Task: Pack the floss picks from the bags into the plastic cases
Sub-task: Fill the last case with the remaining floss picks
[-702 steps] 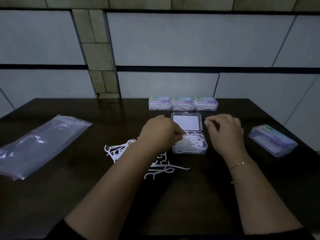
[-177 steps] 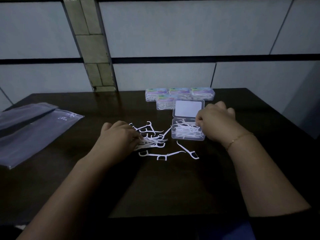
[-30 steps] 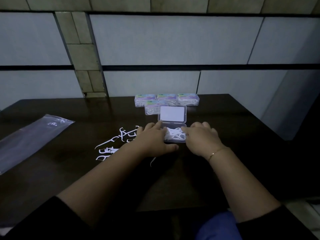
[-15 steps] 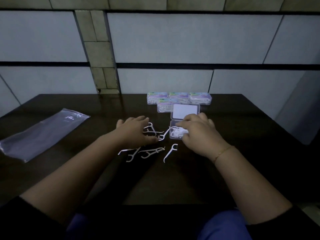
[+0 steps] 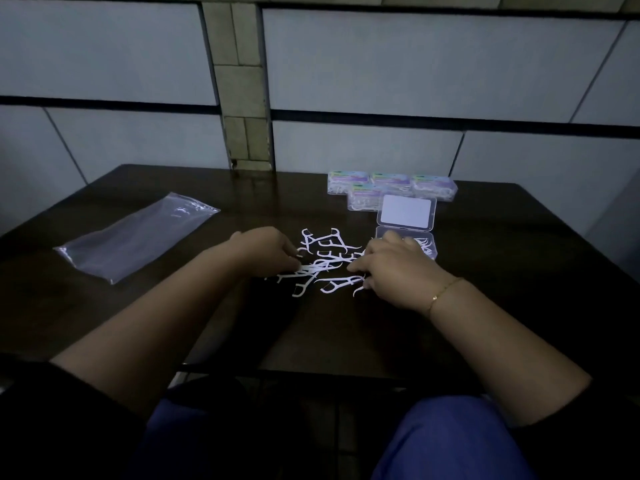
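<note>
A person is sitting at a dark wooden table (image 5: pixel 485 306) with both forearms reaching across it toward a loose heap of white floss picks (image 5: pixel 323 263) lying between the two hands. The left hand (image 5: pixel 266 249) is lying palm down at the left edge of the heap, its fingers curled over several picks and touching them; whether it is actually pinching any of them cannot be told from this angle. The right hand (image 5: pixel 394 268) is resting at the right edge of the heap with its fingers loosely bent, its fingertips touching picks near the table edge of the pile, and its grip cannot be told either. A thin bracelet (image 5: pixel 445 292) is showing on the right wrist. Just behind the right hand, an open clear case (image 5: pixel 431 245) is sitting on the table with its lid (image 5: pixel 407 213) folded back, and a few picks are showing inside it past the knuckles. Four closed, filled cases (image 5: pixel 391 187) are standing in a cluster farther back, near the wall. A flat, clear plastic bag (image 5: pixel 135 237) is lying well apart on the left side of the table.
</note>
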